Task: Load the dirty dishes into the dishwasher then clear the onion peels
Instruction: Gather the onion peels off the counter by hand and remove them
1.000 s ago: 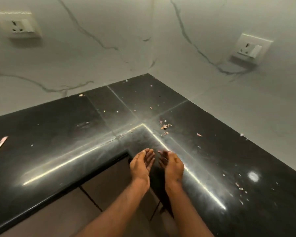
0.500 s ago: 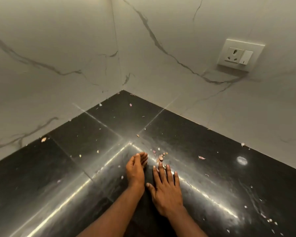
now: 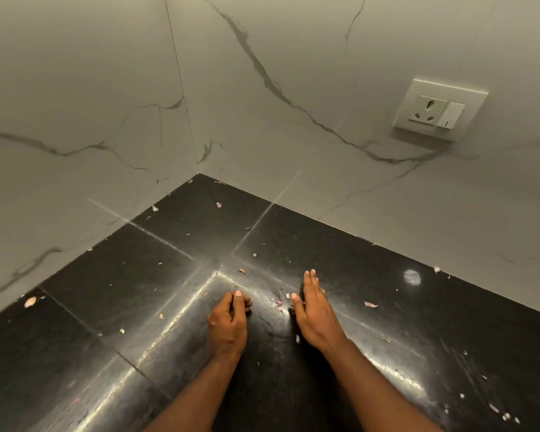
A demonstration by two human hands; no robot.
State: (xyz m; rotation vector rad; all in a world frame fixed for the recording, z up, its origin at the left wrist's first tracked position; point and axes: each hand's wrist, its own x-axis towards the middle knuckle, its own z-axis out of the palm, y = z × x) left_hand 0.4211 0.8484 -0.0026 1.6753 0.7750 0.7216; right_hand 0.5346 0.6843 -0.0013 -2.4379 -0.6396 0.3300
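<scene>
My left hand (image 3: 228, 327) rests on the black countertop (image 3: 175, 251) with its fingers curled in under the thumb; whether they have any peel pinched inside I cannot tell. My right hand (image 3: 314, 310) lies just to the right of it, fingers straight and together, edge down like a scraper, holding nothing. The onion peels (image 3: 279, 302) are mostly a small cluster between my two hands, with loose flakes scattered farther out, some toward the wall corner behind my left hand. I judge them papery, nearly weightless and brittle, likely to cling to the stone or flutter off, so I would herd them with a flat palm into a cupped hand instead of pinching each one.
</scene>
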